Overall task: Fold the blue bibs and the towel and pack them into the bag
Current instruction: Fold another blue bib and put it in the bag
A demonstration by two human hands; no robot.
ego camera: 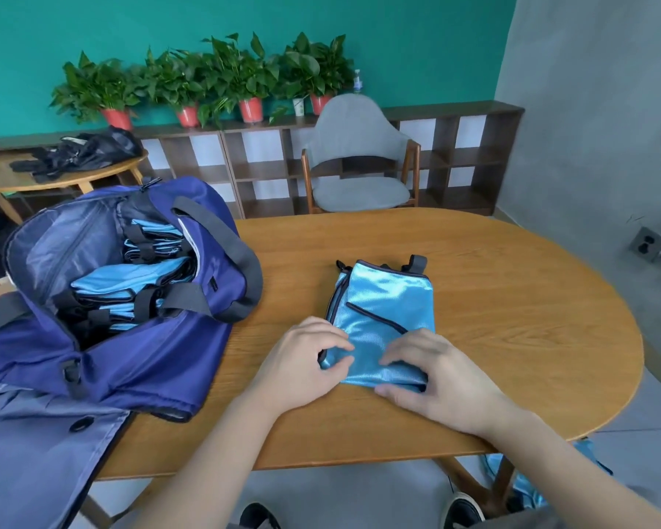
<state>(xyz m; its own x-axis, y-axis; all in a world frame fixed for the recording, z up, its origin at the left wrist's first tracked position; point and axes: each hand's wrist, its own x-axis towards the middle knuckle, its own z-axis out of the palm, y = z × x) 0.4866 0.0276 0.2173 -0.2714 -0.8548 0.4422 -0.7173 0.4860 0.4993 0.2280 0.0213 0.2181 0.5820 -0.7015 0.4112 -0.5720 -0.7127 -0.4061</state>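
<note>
- The shiny blue bib [384, 318] lies on the wooden table [512, 318], already folded into a narrow, long shape.
- Its long side runs away from the person. The black straps are at the far end and the near end is under the hands.
- Both hands are at the near end. The left hand [302, 360] is at the near left corner, and the right hand [432, 379] covers the near right part.
- The left fingers [336, 343] are curled, and the thumb and fingers pinch the cloth at that corner.
- The right fingers [397, 358] lie bent on top of the bib, and the thumb sits under its near edge, so this hand grips the cloth too.
- The rest of the bib lies straight ahead of the fingers, so I think the next fold goes away from the person, near end up toward the straps.
- The open dark blue bag [176, 360] sits on the left side of the table, near the left hand. It holds folded blue bibs [126, 284] with black straps.
- The left hand is the nearer one to the bag, so I think it has the shorter way to drop the bib in.
- More blue cloth [527, 486] lies on the floor under the table, by the right arm.
- I see no towel that I can be sure of.
- I cannot read any writing or brand on the bib or the bag.
</note>
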